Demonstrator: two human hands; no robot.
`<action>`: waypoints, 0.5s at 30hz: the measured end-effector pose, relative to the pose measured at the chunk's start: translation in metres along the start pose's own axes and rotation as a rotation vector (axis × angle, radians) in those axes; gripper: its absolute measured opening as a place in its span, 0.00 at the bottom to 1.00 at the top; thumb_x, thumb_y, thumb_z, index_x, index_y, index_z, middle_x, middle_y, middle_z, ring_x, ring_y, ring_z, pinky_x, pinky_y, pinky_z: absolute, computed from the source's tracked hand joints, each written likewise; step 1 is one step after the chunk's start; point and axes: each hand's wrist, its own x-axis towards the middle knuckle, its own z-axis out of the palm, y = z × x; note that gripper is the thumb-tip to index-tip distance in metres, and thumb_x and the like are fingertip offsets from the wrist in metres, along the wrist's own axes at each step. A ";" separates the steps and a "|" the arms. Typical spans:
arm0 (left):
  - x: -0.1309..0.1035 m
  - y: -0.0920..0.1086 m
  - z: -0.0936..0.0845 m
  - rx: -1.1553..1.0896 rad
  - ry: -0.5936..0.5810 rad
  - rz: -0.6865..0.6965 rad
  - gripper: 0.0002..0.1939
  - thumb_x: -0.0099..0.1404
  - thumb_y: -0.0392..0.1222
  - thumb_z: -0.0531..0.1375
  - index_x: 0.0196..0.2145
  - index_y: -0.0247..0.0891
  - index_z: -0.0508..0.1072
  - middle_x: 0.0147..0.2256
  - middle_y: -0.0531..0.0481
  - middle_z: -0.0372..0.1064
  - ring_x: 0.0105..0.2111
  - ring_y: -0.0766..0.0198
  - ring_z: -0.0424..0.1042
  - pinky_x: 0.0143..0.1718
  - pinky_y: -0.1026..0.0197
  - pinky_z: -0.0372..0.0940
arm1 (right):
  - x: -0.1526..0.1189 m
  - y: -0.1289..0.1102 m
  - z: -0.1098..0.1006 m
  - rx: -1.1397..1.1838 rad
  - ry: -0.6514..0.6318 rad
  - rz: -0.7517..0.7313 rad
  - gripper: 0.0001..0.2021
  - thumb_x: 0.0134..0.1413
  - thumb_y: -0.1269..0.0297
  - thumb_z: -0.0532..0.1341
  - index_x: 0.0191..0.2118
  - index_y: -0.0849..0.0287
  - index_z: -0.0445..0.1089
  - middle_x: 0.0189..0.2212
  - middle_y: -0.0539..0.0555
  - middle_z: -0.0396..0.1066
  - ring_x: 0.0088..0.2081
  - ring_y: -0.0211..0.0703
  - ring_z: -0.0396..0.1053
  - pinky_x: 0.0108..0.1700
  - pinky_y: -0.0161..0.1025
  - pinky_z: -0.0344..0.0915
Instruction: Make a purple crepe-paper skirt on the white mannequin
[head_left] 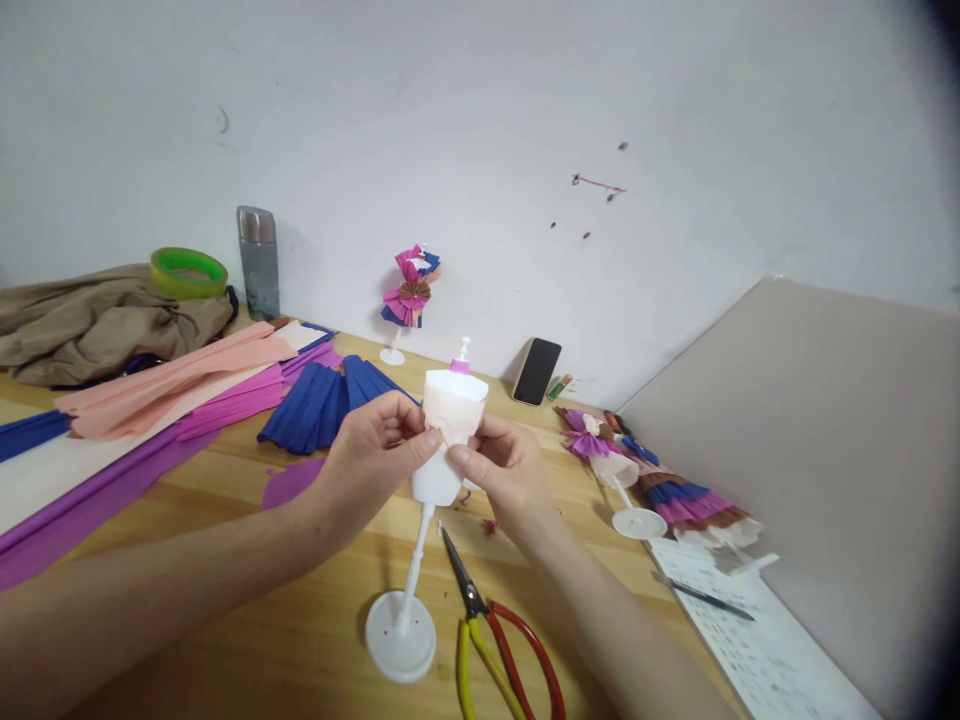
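A small white dress form (437,482) leans on a white stand with a round base (401,636). White paper (454,395) is wrapped round its upper part, and a pink piece (460,367) shows at the neck. My left hand (379,450) pinches the white paper from the left, thumb in front. From the right, my right hand (506,465) holds the paper's other side with thumb and fingers. Both thumb tips nearly meet at the front. Below the hands lie scissors (471,600) with one red and one yellow handle, blades slightly apart.
Blue pleated paper (315,405) and long peach (187,380) and purple strips lie left. Behind stand a decorated form (412,290), a bottle (258,262) and a phone (537,371). More decorated forms (694,500), a pen (709,597) and a printed sheet (765,640) are right.
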 end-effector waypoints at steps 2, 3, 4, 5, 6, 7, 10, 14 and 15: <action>-0.001 -0.001 0.000 0.005 0.000 -0.005 0.13 0.48 0.41 0.67 0.24 0.36 0.65 0.22 0.57 0.69 0.23 0.71 0.67 0.26 0.69 0.61 | -0.001 -0.003 0.003 -0.051 0.038 0.013 0.13 0.42 0.59 0.68 0.21 0.59 0.64 0.19 0.45 0.56 0.23 0.34 0.53 0.26 0.33 0.53; -0.001 -0.002 0.001 0.016 0.002 -0.002 0.13 0.48 0.41 0.67 0.24 0.36 0.65 0.22 0.57 0.69 0.23 0.71 0.67 0.26 0.69 0.61 | -0.001 -0.004 0.004 -0.074 0.059 0.020 0.12 0.41 0.60 0.67 0.21 0.59 0.64 0.19 0.44 0.56 0.23 0.34 0.53 0.26 0.34 0.53; -0.002 -0.004 0.001 0.031 0.008 0.004 0.13 0.49 0.41 0.67 0.24 0.36 0.65 0.22 0.57 0.68 0.24 0.71 0.67 0.26 0.69 0.61 | -0.002 -0.004 0.006 -0.093 0.079 0.030 0.11 0.40 0.61 0.66 0.21 0.58 0.64 0.19 0.44 0.56 0.23 0.34 0.53 0.26 0.34 0.53; -0.004 -0.005 0.001 0.048 0.017 0.013 0.13 0.49 0.41 0.67 0.24 0.36 0.65 0.23 0.57 0.68 0.24 0.71 0.66 0.26 0.68 0.61 | -0.002 -0.004 0.008 -0.106 0.101 0.039 0.10 0.39 0.62 0.65 0.21 0.58 0.64 0.19 0.44 0.56 0.23 0.34 0.53 0.26 0.34 0.53; -0.005 -0.007 0.002 0.065 0.026 0.024 0.12 0.50 0.41 0.66 0.24 0.36 0.65 0.23 0.57 0.68 0.24 0.71 0.66 0.27 0.68 0.61 | -0.003 -0.004 0.010 -0.112 0.124 0.046 0.09 0.38 0.62 0.64 0.21 0.58 0.64 0.19 0.45 0.56 0.23 0.34 0.53 0.26 0.34 0.53; -0.006 -0.009 0.002 0.081 0.037 0.034 0.12 0.51 0.41 0.66 0.24 0.36 0.65 0.23 0.57 0.67 0.25 0.71 0.66 0.27 0.68 0.62 | -0.003 -0.003 0.012 -0.112 0.149 0.051 0.08 0.37 0.62 0.64 0.21 0.58 0.64 0.19 0.45 0.57 0.23 0.35 0.53 0.26 0.34 0.54; -0.009 -0.013 0.004 0.121 0.057 0.046 0.11 0.52 0.41 0.64 0.23 0.36 0.65 0.22 0.58 0.66 0.23 0.72 0.64 0.26 0.68 0.61 | -0.003 0.002 0.016 -0.093 0.212 0.061 0.08 0.36 0.62 0.63 0.20 0.57 0.62 0.19 0.45 0.58 0.23 0.35 0.53 0.26 0.34 0.54; -0.007 -0.015 0.004 0.088 0.063 0.039 0.11 0.50 0.41 0.65 0.23 0.36 0.65 0.23 0.56 0.68 0.24 0.71 0.65 0.26 0.69 0.61 | -0.001 0.010 0.014 -0.053 0.205 0.079 0.10 0.37 0.61 0.64 0.21 0.57 0.61 0.20 0.45 0.58 0.23 0.34 0.53 0.25 0.33 0.53; -0.006 -0.015 0.004 0.069 0.060 0.032 0.12 0.50 0.41 0.65 0.23 0.36 0.65 0.23 0.56 0.69 0.24 0.71 0.65 0.27 0.69 0.61 | -0.001 0.012 0.013 -0.040 0.193 0.080 0.11 0.37 0.60 0.64 0.21 0.57 0.61 0.20 0.45 0.58 0.23 0.34 0.53 0.25 0.33 0.53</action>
